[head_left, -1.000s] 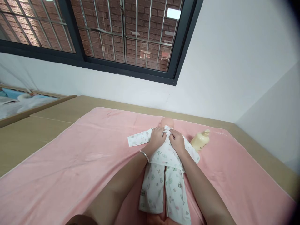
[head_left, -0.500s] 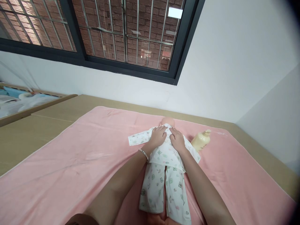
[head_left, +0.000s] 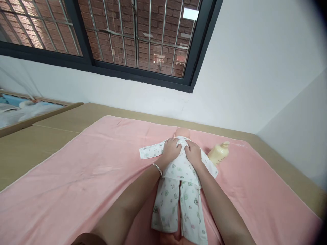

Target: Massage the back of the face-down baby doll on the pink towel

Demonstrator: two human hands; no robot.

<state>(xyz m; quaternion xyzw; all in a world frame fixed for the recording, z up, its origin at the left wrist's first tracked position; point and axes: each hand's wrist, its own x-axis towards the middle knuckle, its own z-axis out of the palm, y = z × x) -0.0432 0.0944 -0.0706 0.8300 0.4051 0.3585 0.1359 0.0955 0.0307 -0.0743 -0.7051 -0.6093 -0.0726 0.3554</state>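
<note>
A baby doll (head_left: 183, 132) lies stretched out on a pink sheet (head_left: 107, 166), its head at the far end. It wears a white printed top (head_left: 182, 168) and matching trousers (head_left: 167, 204). My left hand (head_left: 171, 149) rests palm down on the top's upper left part, near the shoulder. On the upper right part lies my right hand (head_left: 193, 153), also palm down. Both thumbs point inward, and a strip of cloth shows between the hands. One sleeve reaches out to the left; the other slants down to the right. The doll's face is not visible.
A pale yellow pump bottle (head_left: 218, 154) lies tilted on the sheet, right of the doll. The sheet covers a wooden surface (head_left: 58, 119) along the wall. A barred window (head_left: 138, 37) is above. At far left, a wooden-edged box (head_left: 38, 110) holds bluish-white items.
The fingers of both hands have drawn in slightly and bent more over the doll's shoulders. The doll and bottle have stayed in place.
</note>
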